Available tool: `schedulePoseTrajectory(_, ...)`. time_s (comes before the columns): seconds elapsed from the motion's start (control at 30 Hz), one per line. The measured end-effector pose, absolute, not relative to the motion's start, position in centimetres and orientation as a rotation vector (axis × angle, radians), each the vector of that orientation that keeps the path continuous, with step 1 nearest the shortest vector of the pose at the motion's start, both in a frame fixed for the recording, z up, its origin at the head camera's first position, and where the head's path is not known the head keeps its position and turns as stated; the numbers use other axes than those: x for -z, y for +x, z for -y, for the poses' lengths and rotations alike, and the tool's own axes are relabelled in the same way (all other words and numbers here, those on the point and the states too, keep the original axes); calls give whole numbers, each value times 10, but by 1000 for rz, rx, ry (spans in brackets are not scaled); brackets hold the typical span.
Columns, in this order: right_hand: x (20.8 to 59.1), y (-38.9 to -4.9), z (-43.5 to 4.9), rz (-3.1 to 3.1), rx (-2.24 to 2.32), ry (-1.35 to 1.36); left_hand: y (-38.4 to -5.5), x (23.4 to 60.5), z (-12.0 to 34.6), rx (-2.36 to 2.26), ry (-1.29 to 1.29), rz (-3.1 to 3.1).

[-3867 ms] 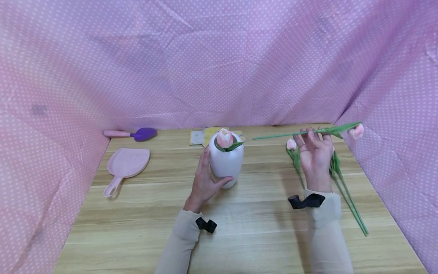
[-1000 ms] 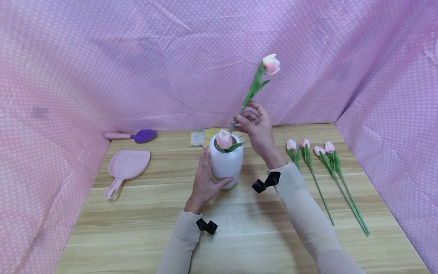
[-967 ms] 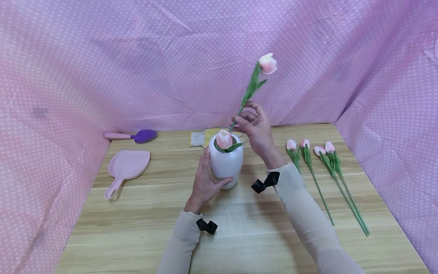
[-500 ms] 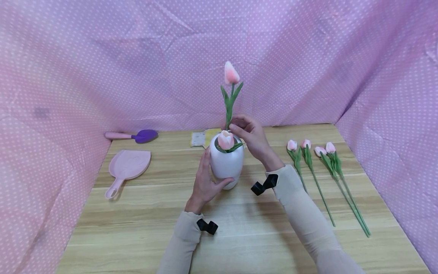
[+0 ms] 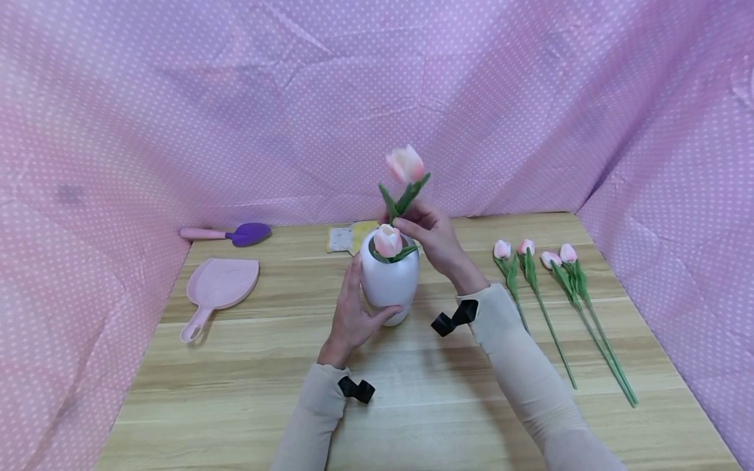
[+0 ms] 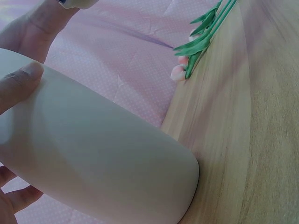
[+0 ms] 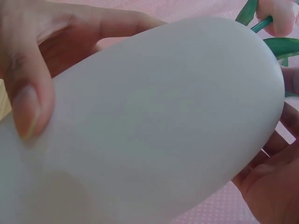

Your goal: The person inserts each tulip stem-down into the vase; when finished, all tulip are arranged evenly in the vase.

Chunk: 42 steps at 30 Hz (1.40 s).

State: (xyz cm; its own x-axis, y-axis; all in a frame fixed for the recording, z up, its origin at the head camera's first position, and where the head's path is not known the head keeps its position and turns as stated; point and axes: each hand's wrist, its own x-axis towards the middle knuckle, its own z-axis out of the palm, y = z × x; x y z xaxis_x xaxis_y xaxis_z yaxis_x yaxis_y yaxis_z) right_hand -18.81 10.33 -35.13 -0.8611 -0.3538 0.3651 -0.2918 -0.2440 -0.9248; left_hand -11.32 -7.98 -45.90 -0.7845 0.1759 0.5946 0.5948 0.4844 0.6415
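A white vase (image 5: 389, 284) stands upright mid-table, and my left hand (image 5: 352, 320) grips its left side with the thumb across the front. One pink-and-white tulip (image 5: 388, 241) sits in the mouth, its bloom just over the rim. Behind that bloom my right hand (image 5: 432, 232) pinches a second tulip (image 5: 405, 163) just below its leaves, at the back of the vase mouth; its lower stem is hidden. The right wrist view shows the vase wall (image 7: 154, 107) filling the middle, with my right-hand fingers (image 7: 275, 182) by the rim.
Several more tulips (image 5: 544, 314) lie on the table (image 5: 442, 405) at the right. A pink dustpan (image 5: 224, 281) and a purple trowel (image 5: 250, 233) lie at the left. Partly behind the vase is a yellow-and-white glove (image 5: 341, 239). Pink dotted cloth (image 5: 294, 131) hangs around the table.
My right hand first picked up the second tulip at the right, then brought it over the vase. It has turned upright and sunk lower behind the first bloom. The left hand keeps its grip.
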Motion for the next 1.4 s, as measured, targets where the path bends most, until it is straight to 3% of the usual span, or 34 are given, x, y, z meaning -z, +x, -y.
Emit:
schedulePoseTrajectory(0.33, 345, -187, -101, -2052, 1963, -774, -115, 461, 82, 1220, -676, 2245)
schedulePoseTrajectory(0.93, 344, -188, -111, -1870, 2261, -839, -114, 458, 81, 1237, -647, 2282)
schedulePoseTrajectory(1.4, 335, -180, -150, -1771, 2493, -945, -114, 458, 80, 1247, -647, 2282)
